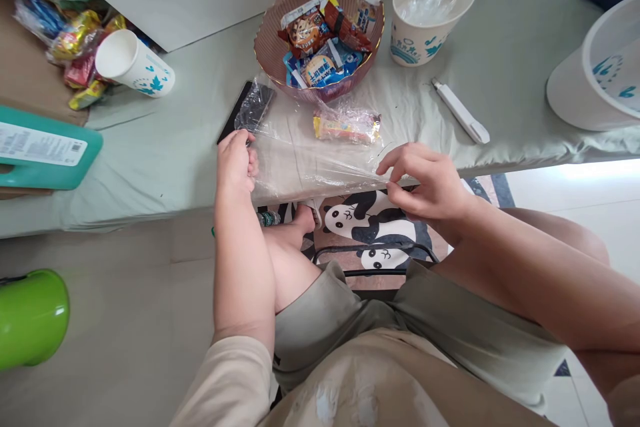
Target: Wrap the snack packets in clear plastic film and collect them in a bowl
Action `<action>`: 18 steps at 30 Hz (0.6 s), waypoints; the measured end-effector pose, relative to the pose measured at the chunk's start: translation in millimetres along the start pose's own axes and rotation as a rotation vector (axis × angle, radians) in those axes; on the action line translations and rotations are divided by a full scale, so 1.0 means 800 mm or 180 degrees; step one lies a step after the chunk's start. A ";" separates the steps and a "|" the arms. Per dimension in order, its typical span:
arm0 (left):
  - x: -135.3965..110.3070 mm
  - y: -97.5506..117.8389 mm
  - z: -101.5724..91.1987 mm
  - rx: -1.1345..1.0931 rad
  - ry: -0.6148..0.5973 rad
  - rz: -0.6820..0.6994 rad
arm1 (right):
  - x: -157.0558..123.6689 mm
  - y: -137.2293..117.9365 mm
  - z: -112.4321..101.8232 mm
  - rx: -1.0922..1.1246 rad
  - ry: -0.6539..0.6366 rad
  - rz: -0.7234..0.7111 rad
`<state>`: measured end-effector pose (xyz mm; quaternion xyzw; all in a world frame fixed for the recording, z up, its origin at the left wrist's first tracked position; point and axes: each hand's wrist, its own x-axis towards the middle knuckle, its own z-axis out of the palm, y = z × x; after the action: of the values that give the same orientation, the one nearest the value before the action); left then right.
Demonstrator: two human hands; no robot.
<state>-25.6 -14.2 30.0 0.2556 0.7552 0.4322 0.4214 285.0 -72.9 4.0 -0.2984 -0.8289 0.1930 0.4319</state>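
Beige cloth shirt [400, 383] nearest, left fingers [253, 163] and right fingers [404, 159] hold thin, crinkled clear film [330, 165].

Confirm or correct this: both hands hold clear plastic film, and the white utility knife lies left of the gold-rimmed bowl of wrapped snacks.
The knife's side is wrong: in the head view, the white utility knife lies right of the gold-rimmed bowl of wrapped snacks. The left hand and right hand do hold clear plastic film.
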 end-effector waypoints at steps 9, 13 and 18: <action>-0.001 0.001 -0.001 0.0065 -0.0030 -0.0079 | -0.002 -0.015 -0.010 -0.0227 0.0367 0.0654; 0.000 -0.001 0.000 0.0071 -0.0080 -0.0059 | -0.009 -0.007 -0.014 -0.0037 0.0507 0.1112; 0.001 -0.003 0.001 0.0038 -0.0083 -0.0068 | -0.009 -0.001 -0.019 0.0458 0.0710 0.1262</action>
<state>-25.5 -14.1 27.4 0.2557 0.7549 0.4198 0.4343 300.4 -77.3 8.2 -0.4434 -0.6853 0.2984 0.4947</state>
